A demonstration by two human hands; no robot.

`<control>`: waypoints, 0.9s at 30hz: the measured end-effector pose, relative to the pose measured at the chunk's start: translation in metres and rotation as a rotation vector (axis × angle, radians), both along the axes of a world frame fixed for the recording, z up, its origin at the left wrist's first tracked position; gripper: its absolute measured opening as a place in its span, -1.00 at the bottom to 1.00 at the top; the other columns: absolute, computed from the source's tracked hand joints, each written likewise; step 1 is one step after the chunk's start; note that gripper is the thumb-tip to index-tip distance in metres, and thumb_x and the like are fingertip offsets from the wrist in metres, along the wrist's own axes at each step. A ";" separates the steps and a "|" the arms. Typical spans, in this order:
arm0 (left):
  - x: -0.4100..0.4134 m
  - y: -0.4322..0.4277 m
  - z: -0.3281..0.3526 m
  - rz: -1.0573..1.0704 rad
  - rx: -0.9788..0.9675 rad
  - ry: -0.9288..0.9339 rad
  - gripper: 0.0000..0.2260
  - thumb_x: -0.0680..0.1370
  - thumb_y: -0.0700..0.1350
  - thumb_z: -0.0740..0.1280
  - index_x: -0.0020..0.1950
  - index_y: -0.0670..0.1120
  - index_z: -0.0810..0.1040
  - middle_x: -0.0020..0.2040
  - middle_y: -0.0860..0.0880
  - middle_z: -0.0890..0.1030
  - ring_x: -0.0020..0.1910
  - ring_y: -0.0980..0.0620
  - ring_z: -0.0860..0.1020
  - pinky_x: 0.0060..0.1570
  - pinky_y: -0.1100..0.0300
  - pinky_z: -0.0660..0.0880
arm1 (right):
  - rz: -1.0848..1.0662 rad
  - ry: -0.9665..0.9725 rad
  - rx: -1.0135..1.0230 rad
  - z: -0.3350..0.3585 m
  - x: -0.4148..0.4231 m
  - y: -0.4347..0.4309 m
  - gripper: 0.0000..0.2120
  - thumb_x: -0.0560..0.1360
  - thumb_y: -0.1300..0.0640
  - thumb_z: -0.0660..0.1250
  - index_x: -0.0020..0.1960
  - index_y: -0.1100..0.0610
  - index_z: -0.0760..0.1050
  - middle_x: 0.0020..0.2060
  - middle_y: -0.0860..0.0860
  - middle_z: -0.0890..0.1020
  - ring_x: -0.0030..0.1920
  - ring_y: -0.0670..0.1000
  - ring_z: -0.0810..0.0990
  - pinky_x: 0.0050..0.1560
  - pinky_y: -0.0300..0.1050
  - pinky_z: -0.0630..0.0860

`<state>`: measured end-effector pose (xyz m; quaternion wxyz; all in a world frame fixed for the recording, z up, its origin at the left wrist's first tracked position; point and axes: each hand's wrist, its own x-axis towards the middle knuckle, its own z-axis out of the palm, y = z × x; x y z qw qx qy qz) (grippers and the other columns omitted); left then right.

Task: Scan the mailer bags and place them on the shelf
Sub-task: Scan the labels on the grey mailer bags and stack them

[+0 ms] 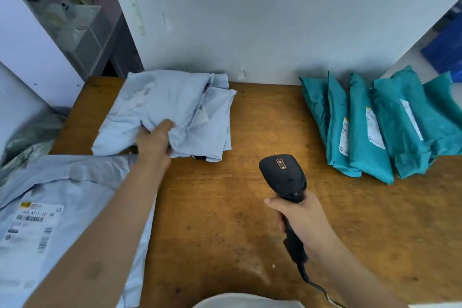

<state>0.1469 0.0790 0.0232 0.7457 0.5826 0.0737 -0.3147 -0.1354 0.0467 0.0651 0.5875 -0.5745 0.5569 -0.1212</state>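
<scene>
At a worn wooden desk [250, 220], a person's left hand [156, 139] is gripping the top of a rumpled pile of pale blue mailer bags [165, 102] by the back wall, while the right hand [306, 222] is clasping a black scanner [282, 175] at mid-desk. Teal mailer bags [370, 132] are leaning in a row at right; a labelled mailer [50, 220] is lying front left.

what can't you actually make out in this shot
Head view:
- Left hand: fingertips buried in folds of the far pale blue mailer bags it grips.
- Label on that pile: too small and blurred to read.
- Near pale blue mailer bag: cut by left and bottom edges.
- Barcode scanner in right hand: scan window faces away; cable leaves bottom edge.
- Teal mailer bags: rightmost cut by right edge.
</scene>
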 end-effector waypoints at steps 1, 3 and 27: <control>-0.027 0.003 -0.002 -0.004 -0.009 0.009 -0.73 0.41 -0.35 0.38 0.08 -0.13 0.52 0.00 -0.10 0.63 -0.11 -0.03 0.61 -0.17 0.14 0.56 | -0.009 -0.008 -0.010 0.001 -0.003 0.000 -0.71 0.45 0.21 0.42 -0.38 0.27 0.42 -0.60 0.09 0.42 -0.58 -0.02 0.37 -0.44 -0.26 0.40; -0.086 0.013 -0.010 -0.032 0.053 0.037 -0.67 0.41 -0.34 0.41 0.15 -0.17 0.52 0.05 -0.18 0.63 -0.06 -0.09 0.58 -0.04 0.07 0.52 | -0.029 -0.034 -0.028 0.004 -0.010 0.000 -0.72 0.44 0.21 0.42 -0.35 0.33 0.45 -0.58 0.12 0.42 -0.57 -0.01 0.37 -0.39 -0.18 0.40; -0.225 0.072 -0.071 -0.357 0.845 -0.260 -0.23 0.48 0.00 0.39 0.50 -0.20 0.01 0.49 -0.21 0.10 0.38 -0.27 0.29 0.31 -0.11 0.32 | 0.224 -0.034 0.194 -0.009 -0.101 0.004 -0.66 0.42 0.18 0.39 -0.46 0.25 0.40 -0.60 0.14 0.41 -0.57 0.04 0.33 -0.34 -0.13 0.37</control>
